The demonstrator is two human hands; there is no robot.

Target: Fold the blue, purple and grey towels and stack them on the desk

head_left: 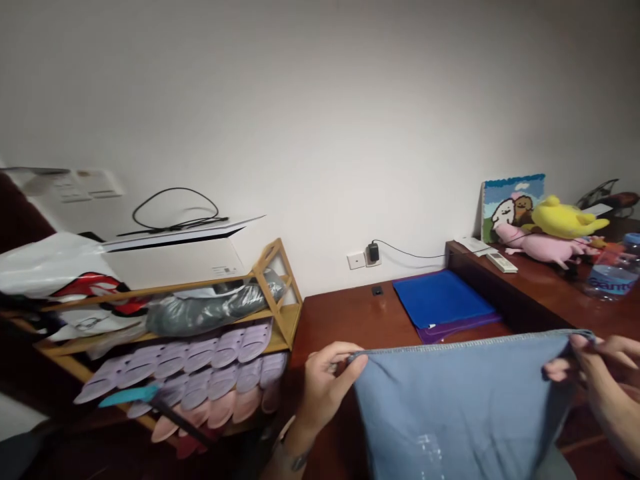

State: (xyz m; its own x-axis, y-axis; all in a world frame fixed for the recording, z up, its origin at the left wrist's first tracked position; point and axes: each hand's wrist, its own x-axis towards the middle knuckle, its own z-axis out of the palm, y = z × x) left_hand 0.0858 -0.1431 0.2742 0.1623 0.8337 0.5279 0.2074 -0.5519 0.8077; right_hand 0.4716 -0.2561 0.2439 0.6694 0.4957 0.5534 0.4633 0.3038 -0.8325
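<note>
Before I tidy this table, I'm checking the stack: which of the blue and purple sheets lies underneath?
The purple sheet: only a strip of it shows, toward the held cloth. The blue sheet lies on top.

On the clear plastic bottle with a blue cap (614, 275), large dark letters include a legible "ant"; the whole word is perhaps "Ganten", though blur and the frame edge make that uncertain. The long white cardboard box (170, 265) bears small dark print at its lower right corner, too tiny to read. White marks on the grey-blue fabric piece (467, 400) are indistinct.
</note>
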